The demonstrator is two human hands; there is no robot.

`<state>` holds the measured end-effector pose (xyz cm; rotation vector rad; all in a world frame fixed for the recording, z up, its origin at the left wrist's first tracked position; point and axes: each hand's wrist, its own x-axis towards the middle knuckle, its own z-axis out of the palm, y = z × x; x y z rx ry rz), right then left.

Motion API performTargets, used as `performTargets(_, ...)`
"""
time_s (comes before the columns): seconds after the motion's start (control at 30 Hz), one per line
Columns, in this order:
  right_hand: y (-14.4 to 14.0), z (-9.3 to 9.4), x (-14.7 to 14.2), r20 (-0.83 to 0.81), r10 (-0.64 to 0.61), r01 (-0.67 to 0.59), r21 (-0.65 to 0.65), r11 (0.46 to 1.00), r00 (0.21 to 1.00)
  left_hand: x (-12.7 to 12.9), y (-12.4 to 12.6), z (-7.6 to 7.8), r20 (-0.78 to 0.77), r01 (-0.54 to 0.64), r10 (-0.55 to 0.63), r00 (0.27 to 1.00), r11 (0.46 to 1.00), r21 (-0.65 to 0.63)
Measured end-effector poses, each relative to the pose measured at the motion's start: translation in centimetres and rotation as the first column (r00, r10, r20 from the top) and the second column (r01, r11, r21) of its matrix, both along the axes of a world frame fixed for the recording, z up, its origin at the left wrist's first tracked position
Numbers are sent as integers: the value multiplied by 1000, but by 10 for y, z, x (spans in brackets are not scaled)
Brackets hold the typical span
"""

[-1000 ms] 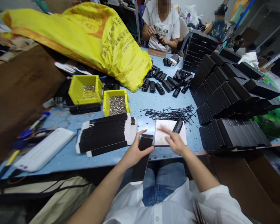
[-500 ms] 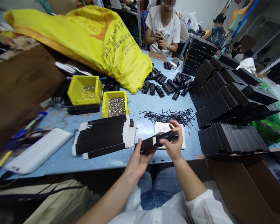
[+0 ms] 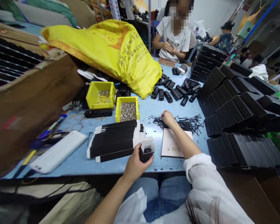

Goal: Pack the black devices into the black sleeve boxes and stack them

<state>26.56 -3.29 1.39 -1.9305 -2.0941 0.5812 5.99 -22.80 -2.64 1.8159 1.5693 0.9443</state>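
My left hand (image 3: 135,163) grips a small black box (image 3: 146,150) at the table's front edge, its open end up with a dark piece inside. My right hand (image 3: 168,118) is stretched forward onto a scattered pile of thin black sticks (image 3: 185,122), fingers closed down on them. Between the hands lies a white card (image 3: 174,144). A fanned stack of flat black box blanks (image 3: 114,140) lies just left of my left hand.
Two yellow bins (image 3: 100,95) of small metal parts stand behind the blanks. Stacked black boxes (image 3: 238,105) fill the right side. A yellow sack (image 3: 114,49) lies at the back left. Several black cases (image 3: 175,90) lie mid-table. Another person (image 3: 175,37) sits opposite.
My right hand let go of the black box and reached forward to the stick pile. My left hand turned the box upright, open end up. The view shifted right.
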Motion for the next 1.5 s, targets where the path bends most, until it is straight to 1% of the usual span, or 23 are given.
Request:
performTargets(0.1,-4,-2,9,-54,-51,51,-1,999,997,4,7,1,-36,-5,7,999,998,57)
performTargets(0.2,-47,5,10,-292,-65,89,68,994,954,5,11,4,-55,52,-50,997,997,49)
performTargets(0.27,-90,12,3,-596,-3,105,137,985,803,4,12,5,-61,109,-109,992,994,-1)
performTargets(0.33,-131,16,-6,-722,123,71,232,970,681,2,12,4,-56,126,-128,990,991,-37)
performTargets(0.43,-168,12,-20,-590,263,-44,358,933,764,0,13,-3,-37,125,-124,992,992,15)
performTargets(0.5,-173,1,-24,-634,177,47,320,946,753,1,14,-7,-19,156,-155,988,985,76)
performTargets(0.6,-168,-19,-22,-787,-72,233,93,968,612,6,17,-9,-9,175,-175,984,981,85)
performTargets(0.67,-167,-25,-15,-735,-103,235,79,969,670,8,21,-6,-26,116,-115,993,991,70)
performTargets(0.73,-171,-24,-5,-550,53,70,201,977,834,6,25,-2,-54,38,-35,998,997,66)
performTargets(0.8,-178,-19,3,-283,355,-291,242,925,891,1,29,1,-68,-20,25,997,997,74)
performTargets(0.87,-185,-15,8,-73,616,-604,139,785,784,-6,29,4,-67,-36,43,997,995,92)
performTargets(0.9,-186,-15,8,-11,694,-691,82,718,720,-9,28,5,-63,-30,37,997,994,105)
performTargets(1.0,-186,-20,3,-13,795,-795,24,607,606,-12,20,4,-62,22,-13,998,989,148)
performTargets(1.03,-184,-21,1,-90,772,-770,61,635,629,-11,17,4,-63,45,-35,997,987,156)
performTargets(1.07,-182,-21,-2,-207,691,-681,128,721,693,-10,14,3,-65,72,-63,996,985,157)
performTargets(1.13,-178,-17,-8,-524,365,-277,242,930,769,-6,8,1,-69,138,-129,989,980,143)
performTargets(1.17,-177,-12,-11,-663,194,-36,245,969,723,-5,6,1,-71,170,-162,984,976,133)
performTargets(1.2,-177,-7,-14,-747,83,138,229,964,659,-3,5,1,-71,198,-191,979,972,124)
performTargets(1.23,-176,-1,-17,-777,43,218,229,949,628,-2,4,1,-68,219,-213,975,969,115)
performTargets(1.27,-176,4,-19,-762,65,206,255,945,644,-1,4,2,-61,230,-224,973,967,107)
performTargets(1.37,-176,10,-22,-629,218,0,328,945,746,0,6,2,-25,209,-207,978,975,80)
performTargets(1.4,-176,8,-23,-644,197,18,311,950,739,1,7,2,-14,198,-198,980,978,72)
performTargets(1.5,-175,-9,-27,-828,-29,154,69,986,560,3,10,2,-3,230,-230,973,973,26)
